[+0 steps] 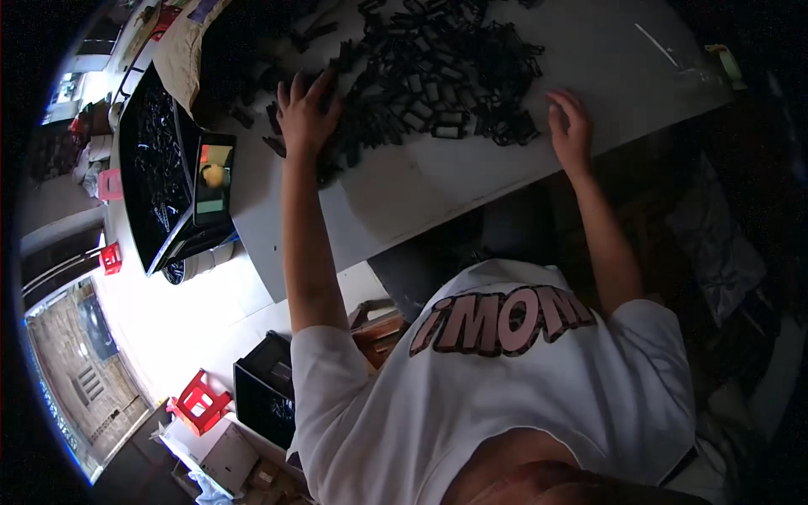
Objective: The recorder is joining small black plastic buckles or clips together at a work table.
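Observation:
A pile of small black rectangular plastic frames (438,71) lies spread over the far part of the pale table (396,189). At the pile's left edge, my left hand (305,118) reaches down with its fingers spread among several loose black pieces. I see nothing held in it, though the pieces under its fingertips are partly hidden. Just right of the pile, my right hand (572,133) hovers over or rests on the tabletop; I cannot tell which. Its fingers are loosely bent, thumb apart, with nothing visible between them.
Left of the table stands a black bin (156,160) full of small dark parts, with a phone or tablet (214,181) with a lit screen at its edge. A red stool (200,402) and another black crate (268,383) are on the floor. A thin white stick (656,44) lies far right.

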Tool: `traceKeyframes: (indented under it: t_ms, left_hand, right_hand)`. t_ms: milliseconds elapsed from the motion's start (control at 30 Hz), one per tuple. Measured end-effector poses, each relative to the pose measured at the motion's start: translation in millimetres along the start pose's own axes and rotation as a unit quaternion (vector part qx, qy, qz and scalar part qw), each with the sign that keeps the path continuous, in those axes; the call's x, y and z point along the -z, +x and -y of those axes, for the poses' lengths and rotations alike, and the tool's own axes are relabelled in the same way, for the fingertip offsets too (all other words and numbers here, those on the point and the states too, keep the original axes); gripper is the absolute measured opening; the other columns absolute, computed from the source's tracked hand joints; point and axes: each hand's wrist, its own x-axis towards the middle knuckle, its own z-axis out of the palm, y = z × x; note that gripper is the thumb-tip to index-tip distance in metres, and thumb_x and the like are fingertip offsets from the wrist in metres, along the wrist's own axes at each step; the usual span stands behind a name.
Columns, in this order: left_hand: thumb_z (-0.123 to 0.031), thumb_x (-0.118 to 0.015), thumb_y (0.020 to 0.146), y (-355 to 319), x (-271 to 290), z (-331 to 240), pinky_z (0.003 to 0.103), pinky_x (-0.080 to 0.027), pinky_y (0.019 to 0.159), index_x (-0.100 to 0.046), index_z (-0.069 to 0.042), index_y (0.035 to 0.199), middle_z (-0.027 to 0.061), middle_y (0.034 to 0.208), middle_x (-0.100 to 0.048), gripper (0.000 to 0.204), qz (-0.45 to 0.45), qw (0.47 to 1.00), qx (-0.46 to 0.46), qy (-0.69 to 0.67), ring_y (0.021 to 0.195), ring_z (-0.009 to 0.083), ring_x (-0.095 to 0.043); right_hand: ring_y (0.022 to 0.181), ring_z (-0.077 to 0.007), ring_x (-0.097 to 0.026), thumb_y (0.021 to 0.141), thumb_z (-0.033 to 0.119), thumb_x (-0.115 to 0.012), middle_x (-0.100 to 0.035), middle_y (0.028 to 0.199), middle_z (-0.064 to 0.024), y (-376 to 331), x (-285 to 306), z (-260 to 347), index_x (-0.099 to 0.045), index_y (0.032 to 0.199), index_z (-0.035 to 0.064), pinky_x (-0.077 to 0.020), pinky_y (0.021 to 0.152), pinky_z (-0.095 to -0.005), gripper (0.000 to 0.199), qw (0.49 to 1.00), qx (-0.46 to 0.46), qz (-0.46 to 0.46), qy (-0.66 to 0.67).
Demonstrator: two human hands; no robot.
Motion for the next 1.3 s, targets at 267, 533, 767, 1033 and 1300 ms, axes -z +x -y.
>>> traceKeyframes:
  t_ms: [267, 533, 767, 1033, 1300]
  left_hand:
    - [-0.038, -0.058, 0.083, -53, 27, -28, 0.057, -0.03, 0.101, -0.049, -0.037, 0.128, 0.0125, 0.141, -0.036, 0.046, 0.003, 1.0, 0.01, -0.005, 0.132, 0.043, -0.024]
    - [-0.022, -0.062, 0.081, -73, 53, -51, 0.05, -0.031, 0.101, -0.053, -0.022, 0.126, 0.0167, 0.137, -0.039, 0.046, -0.1, 0.993, -0.049, -0.03, 0.127, 0.0405, -0.032]
    - [-0.007, -0.06, 0.08, -124, 67, -89, 0.041, -0.038, 0.095, -0.062, -0.011, 0.111, 0.0166, 0.121, -0.052, 0.032, -0.193, 0.959, 0.022, -0.206, 0.112, 0.0343, -0.049]
    - [0.003, -0.057, 0.074, -181, 72, -115, 0.04, -0.042, 0.091, -0.066, -0.008, 0.098, 0.0127, 0.114, -0.057, 0.028, -0.144, 0.977, 0.011, -0.158, 0.108, 0.0322, -0.052]
    - [0.007, -0.053, 0.072, -227, 79, -108, 0.038, -0.046, 0.082, -0.065, -0.008, 0.102, 0.0114, 0.107, -0.06, 0.035, -0.119, 0.975, 0.09, -0.166, 0.1, 0.0305, -0.055]
  right_hand:
    - [0.101, -0.0306, -0.056, 0.08, 0.003, -0.062, -0.055, 0.111, -0.0119, -42, 19, 42, -0.06, 0.103, 0.0053, -0.0475, 0.081, -0.0362, 0.023, 0.997, 0.067, 0.049, -0.002]
    - [0.082, -0.0242, -0.059, 0.082, 0.009, -0.064, -0.056, 0.096, -0.0083, -14, 21, 48, -0.059, 0.098, 0.0054, -0.0479, 0.07, -0.0362, 0.017, 0.995, 0.021, 0.095, -0.029]
    - [0.082, -0.0133, -0.058, 0.091, 0.014, -0.054, -0.057, 0.094, -0.0031, -14, 24, 94, -0.057, 0.108, 0.0067, -0.047, 0.075, -0.0262, 0.019, 0.792, -0.294, 0.089, 0.528]
    - [0.098, -0.0257, -0.057, 0.074, 0.002, -0.069, -0.062, 0.096, -0.0095, -48, -33, 131, -0.062, 0.088, 0.0037, -0.0446, 0.085, -0.0354, 0.016, 0.97, 0.128, 0.117, 0.17]
    - [0.089, -0.0276, -0.057, 0.079, 0.009, -0.066, -0.052, 0.098, -0.0084, 3, -53, 129, -0.06, 0.09, 0.0023, -0.0484, 0.072, -0.0356, 0.014, 0.973, 0.123, 0.173, -0.095]
